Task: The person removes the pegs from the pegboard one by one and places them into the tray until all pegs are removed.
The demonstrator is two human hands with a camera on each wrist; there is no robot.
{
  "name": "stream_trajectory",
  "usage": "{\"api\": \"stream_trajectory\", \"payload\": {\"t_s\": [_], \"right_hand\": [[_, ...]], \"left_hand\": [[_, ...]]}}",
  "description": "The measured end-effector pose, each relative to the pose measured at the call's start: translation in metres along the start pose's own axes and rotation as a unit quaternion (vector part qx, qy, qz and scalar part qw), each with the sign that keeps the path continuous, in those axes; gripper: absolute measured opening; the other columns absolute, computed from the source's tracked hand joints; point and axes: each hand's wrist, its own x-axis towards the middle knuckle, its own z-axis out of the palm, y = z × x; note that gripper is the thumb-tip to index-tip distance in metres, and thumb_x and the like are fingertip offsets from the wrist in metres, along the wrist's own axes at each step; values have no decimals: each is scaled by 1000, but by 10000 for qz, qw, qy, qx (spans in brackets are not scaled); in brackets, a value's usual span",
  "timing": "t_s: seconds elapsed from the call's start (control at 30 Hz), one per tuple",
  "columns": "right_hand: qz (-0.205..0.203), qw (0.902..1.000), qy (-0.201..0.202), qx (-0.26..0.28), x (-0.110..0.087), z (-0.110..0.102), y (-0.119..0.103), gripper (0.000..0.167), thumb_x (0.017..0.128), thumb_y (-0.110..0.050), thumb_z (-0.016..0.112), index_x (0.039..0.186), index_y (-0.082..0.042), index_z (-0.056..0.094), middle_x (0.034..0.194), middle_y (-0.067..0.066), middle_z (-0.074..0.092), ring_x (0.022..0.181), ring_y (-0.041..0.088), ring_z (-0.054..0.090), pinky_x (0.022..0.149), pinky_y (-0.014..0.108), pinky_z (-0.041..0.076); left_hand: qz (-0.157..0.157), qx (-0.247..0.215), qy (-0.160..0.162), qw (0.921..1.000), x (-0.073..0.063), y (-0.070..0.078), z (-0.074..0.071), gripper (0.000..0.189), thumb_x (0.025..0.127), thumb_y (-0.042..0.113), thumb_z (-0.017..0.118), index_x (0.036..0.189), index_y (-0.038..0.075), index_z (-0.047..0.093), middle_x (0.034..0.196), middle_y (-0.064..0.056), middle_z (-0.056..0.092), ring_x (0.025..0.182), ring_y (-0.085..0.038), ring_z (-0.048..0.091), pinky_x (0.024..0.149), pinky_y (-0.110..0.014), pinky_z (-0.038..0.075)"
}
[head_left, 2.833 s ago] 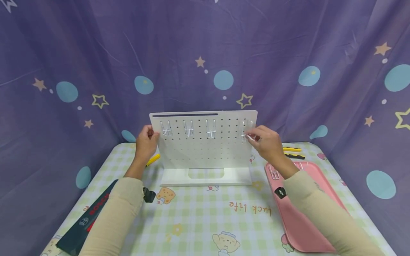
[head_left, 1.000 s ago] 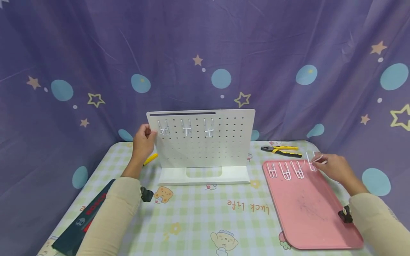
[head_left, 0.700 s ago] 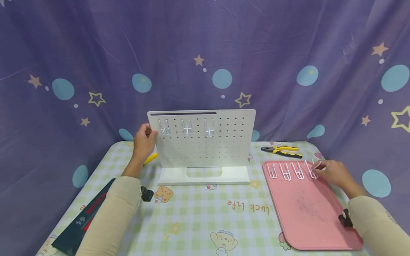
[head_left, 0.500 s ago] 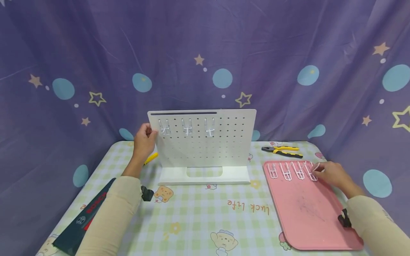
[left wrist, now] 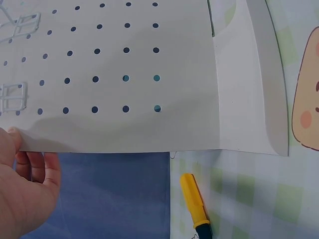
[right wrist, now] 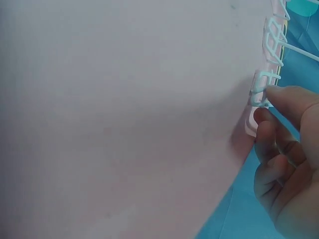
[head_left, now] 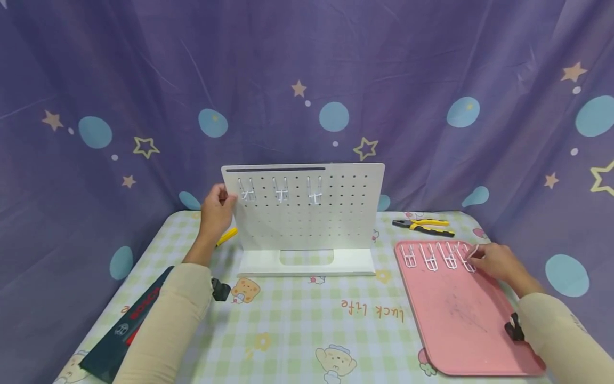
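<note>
"How many hooks (head_left: 314, 197) did you count altogether?"

"Seven, all white wire: three on the pegboard (head_left: 307, 225) and four at the tray (head_left: 472, 320)."

"So how many boards and trays was that?"

"One of each, plus one checked tablecloth (head_left: 288, 328) beneath them."

"And tools?"

"Two that I could make out: one pair of pliers (head_left: 412, 226) and one yellow handle (head_left: 227, 237)."

"Any cases?"

"Just one dark flat case (head_left: 122, 335), lettered in red."

"How many hands were there?"

"Two: one left hand (head_left: 216, 213), one right hand (head_left: 499, 262). I also counted two pale sleeves (head_left: 165, 320) and two small black devices (head_left: 220, 290), one near each wrist."
</note>
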Motion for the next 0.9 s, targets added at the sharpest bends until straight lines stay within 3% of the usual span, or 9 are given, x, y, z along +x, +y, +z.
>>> {"api": "stream_trajectory", "payload": {"t_s": [0.27,0.5,0.73,0.9], "right_hand": [[153,9999,18,47,-1,1,-1,15,90,-26,72,92,-11,76,94,15,74,84,30,65,75,50,51],[257,9995,-60,185,-4,-4,-2,19,91,-25,71,96,-7,75,97,18,74,89,36,64,80,58,50],[-191,9993,328,21,-9,-23,-6,16,89,-17,71,97,-4,73,91,13,75,83,33,66,72,48,48],[-316,9978,577,-98,-9,-42,-12,20,90,-13,70,104,0,72,92,16,75,89,44,67,77,59,48]], "left_hand": [[-49,-33,23,10000,1,0,1,28,107,24,50,129,7,51,121,-18,58,114,-34,55,106,-48,50],[-9,-57,12,10000,0,1,0,28,106,23,51,129,6,52,121,-18,58,114,-33,55,105,-48,50],[27,-54,15,10000,1,1,0,28,106,21,51,128,5,52,120,-19,58,113,-33,55,104,-48,49],[48,-46,29,10000,1,0,0,27,106,21,52,127,5,52,119,-18,58,113,-33,55,104,-48,49]]}}
